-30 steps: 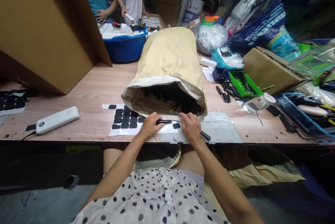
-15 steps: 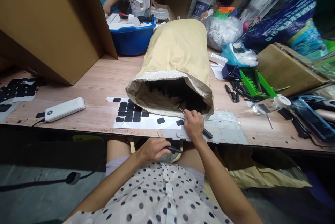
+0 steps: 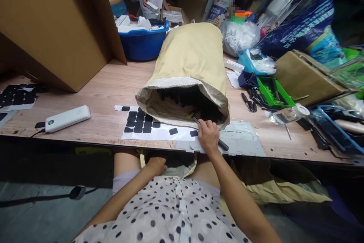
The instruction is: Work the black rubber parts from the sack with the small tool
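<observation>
My right hand (image 3: 209, 135) is closed round a slim tool with a black handle (image 3: 223, 145) and a metal shaft. Its shaft points up and left into the mouth of a large cream woven sack (image 3: 190, 55), which lies on the table with dark pieces (image 3: 184, 97) inside. My left hand (image 3: 157, 165) reaches into a second open sack (image 3: 183, 171) between my legs, under the table edge. Its fingers are mostly hidden there, and whether it holds anything does not show. A white sheet with black rounded stickers (image 3: 139, 123) lies partly beneath the cream sack.
A white power bank (image 3: 68, 118) and a big cardboard box (image 3: 51, 27) are on the left. Behind stands a blue basin (image 3: 143, 44) of white boxes. A green tray (image 3: 274, 91), small black parts and a clear bottle (image 3: 290, 114) lie right. Other people stand across the table.
My left hand has moved left and down into the lap sack; the black piece it held is out of sight. The right hand and its tool stay at the sack mouth.
</observation>
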{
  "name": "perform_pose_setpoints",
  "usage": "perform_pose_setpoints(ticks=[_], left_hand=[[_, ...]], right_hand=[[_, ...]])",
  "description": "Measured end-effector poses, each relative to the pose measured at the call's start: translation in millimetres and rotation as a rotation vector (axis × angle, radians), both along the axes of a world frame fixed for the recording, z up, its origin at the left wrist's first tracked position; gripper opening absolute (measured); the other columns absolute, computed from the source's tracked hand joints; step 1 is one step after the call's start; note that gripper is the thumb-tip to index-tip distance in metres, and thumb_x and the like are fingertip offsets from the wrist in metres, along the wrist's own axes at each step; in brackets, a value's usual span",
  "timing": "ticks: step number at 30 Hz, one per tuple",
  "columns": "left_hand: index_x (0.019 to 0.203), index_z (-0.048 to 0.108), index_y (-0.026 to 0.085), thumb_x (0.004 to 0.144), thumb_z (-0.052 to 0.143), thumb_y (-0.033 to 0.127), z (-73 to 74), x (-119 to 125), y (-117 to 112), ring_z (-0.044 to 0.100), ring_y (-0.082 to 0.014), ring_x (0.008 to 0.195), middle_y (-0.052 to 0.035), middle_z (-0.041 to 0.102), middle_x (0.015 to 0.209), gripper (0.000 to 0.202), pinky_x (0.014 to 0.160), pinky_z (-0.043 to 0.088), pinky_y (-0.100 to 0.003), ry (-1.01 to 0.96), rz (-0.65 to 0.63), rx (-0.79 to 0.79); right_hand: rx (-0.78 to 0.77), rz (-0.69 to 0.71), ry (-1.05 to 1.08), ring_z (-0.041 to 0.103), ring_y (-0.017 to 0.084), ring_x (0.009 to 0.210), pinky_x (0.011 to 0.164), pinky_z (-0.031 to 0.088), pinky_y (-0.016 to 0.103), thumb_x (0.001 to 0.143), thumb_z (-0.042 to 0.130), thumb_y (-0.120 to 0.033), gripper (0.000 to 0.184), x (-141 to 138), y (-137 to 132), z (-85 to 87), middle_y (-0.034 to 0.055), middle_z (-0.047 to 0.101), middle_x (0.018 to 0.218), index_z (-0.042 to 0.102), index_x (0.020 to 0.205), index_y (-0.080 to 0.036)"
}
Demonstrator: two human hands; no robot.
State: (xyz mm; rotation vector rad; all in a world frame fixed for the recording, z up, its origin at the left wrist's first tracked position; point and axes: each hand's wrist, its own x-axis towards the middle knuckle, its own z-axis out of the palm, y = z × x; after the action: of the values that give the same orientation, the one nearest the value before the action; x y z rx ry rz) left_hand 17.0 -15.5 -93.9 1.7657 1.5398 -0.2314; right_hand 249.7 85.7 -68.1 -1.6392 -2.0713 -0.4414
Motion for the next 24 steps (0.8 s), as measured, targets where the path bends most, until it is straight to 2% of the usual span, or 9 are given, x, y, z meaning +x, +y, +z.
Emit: perform_pose_setpoints(ticks=[2, 5, 7, 9, 11, 13, 17, 20, 24], left_hand=[[0.098, 0.076, 0.024, 0.077, 0.066, 0.030, 17.5, 2, 5, 0.071, -0.0260, 0.096, -0.0080, 0.077, 0.101, 0.024, 0.081, 0.053, -0.031, -0.090, -0.068, -0.028], [0.098, 0.076, 0.024, 0.081, 0.062, 0.041, 52.7, 9, 29, 0.069, -0.0202, 0.074, -0.0038, 0.076, 0.082, 0.028, 0.069, 0.051, -0.027, -0.407, -0.112, -0.086], [0.098, 0.075, 0.022, 0.084, 0.059, 0.046, 73.9, 16, 58, 0.064, -0.0163, 0.061, -0.0013, 0.072, 0.072, 0.033, 0.059, 0.047, -0.025, -0.579, -0.004, -0.042], [0.093, 0.075, 0.019, 0.085, 0.057, 0.046, 87.6, 24, 95, 0.064, -0.0162, 0.066, -0.0029, 0.072, 0.075, 0.034, 0.059, 0.045, -0.023, -0.594, 0.223, 0.214], [0.091, 0.075, 0.016, 0.087, 0.057, 0.043, 93.0, 31, 133, 0.067, -0.0199, 0.075, -0.0067, 0.072, 0.076, 0.033, 0.062, 0.045, -0.025, -0.443, 0.456, 0.406], [0.090, 0.075, 0.015, 0.087, 0.060, 0.041, 92.7, 34, 168, 0.069, -0.0247, 0.080, -0.0107, 0.073, 0.077, 0.030, 0.064, 0.045, -0.028, -0.234, 0.599, 0.429], [0.081, 0.074, 0.011, 0.089, 0.060, 0.045, 87.8, 37, 210, 0.071, -0.0325, 0.086, -0.0185, 0.073, 0.081, 0.038, 0.069, 0.047, -0.035, -0.071, 0.640, 0.386], [0.079, 0.073, 0.008, 0.090, 0.058, 0.044, 87.7, 36, 214, 0.070, -0.0344, 0.088, -0.0202, 0.072, 0.085, 0.041, 0.070, 0.047, -0.035, -0.031, 0.615, 0.393], [0.084, 0.073, 0.010, 0.090, 0.057, 0.039, 93.1, 32, 191, 0.070, -0.0280, 0.089, -0.0135, 0.073, 0.089, 0.033, 0.072, 0.046, -0.030, -0.070, 0.544, 0.434]], right_hand=[[-0.013, -0.005, 0.004, 0.042, 0.022, 0.079, 0.069, 0.029, 0.032, 0.095, 0.048, -0.017, 0.027, -1, 0, -0.2, 0.0064, 0.054, 0.082, 0.070, 0.109, -0.022], [-0.019, -0.005, 0.004, 0.042, 0.021, 0.080, 0.069, 0.030, 0.032, 0.095, 0.047, -0.016, 0.028, -2, -1, -0.3, 0.0064, 0.054, 0.083, 0.070, 0.108, -0.022], [-0.007, 0.001, 0.001, 0.042, 0.021, 0.080, 0.069, 0.030, 0.032, 0.095, 0.048, -0.016, 0.027, -2, -1, -0.4, 0.0063, 0.054, 0.083, 0.070, 0.108, -0.021], [0.004, 0.007, 0.000, 0.042, 0.021, 0.079, 0.069, 0.031, 0.032, 0.095, 0.048, -0.016, 0.027, -3, -1, -0.5, 0.0063, 0.054, 0.083, 0.070, 0.109, -0.021], [-0.001, 0.007, 0.006, 0.042, 0.021, 0.080, 0.069, 0.031, 0.032, 0.095, 0.049, -0.016, 0.027, -4, -1, -0.5, 0.0062, 0.054, 0.083, 0.070, 0.109, -0.021], [-0.016, 0.006, 0.014, 0.042, 0.021, 0.080, 0.070, 0.032, 0.032, 0.094, 0.048, -0.016, 0.027, -5, -1, -0.5, 0.0063, 0.054, 0.083, 0.070, 0.110, -0.021], [-0.031, 0.012, 0.020, 0.043, 0.021, 0.081, 0.071, 0.033, 0.032, 0.095, 0.047, -0.016, 0.029, -8, -1, -0.4, 0.0068, 0.055, 0.084, 0.070, 0.110, -0.022], [-0.060, 0.004, 0.031, 0.043, 0.021, 0.081, 0.071, 0.033, 0.032, 0.094, 0.047, -0.016, 0.029, -9, -1, -0.4, 0.0071, 0.055, 0.085, 0.070, 0.111, -0.023], [-0.076, -0.005, 0.039, 0.043, 0.022, 0.082, 0.071, 0.033, 0.032, 0.094, 0.048, -0.017, 0.028, -10, -1, -0.1, 0.0071, 0.055, 0.085, 0.070, 0.111, -0.023]])
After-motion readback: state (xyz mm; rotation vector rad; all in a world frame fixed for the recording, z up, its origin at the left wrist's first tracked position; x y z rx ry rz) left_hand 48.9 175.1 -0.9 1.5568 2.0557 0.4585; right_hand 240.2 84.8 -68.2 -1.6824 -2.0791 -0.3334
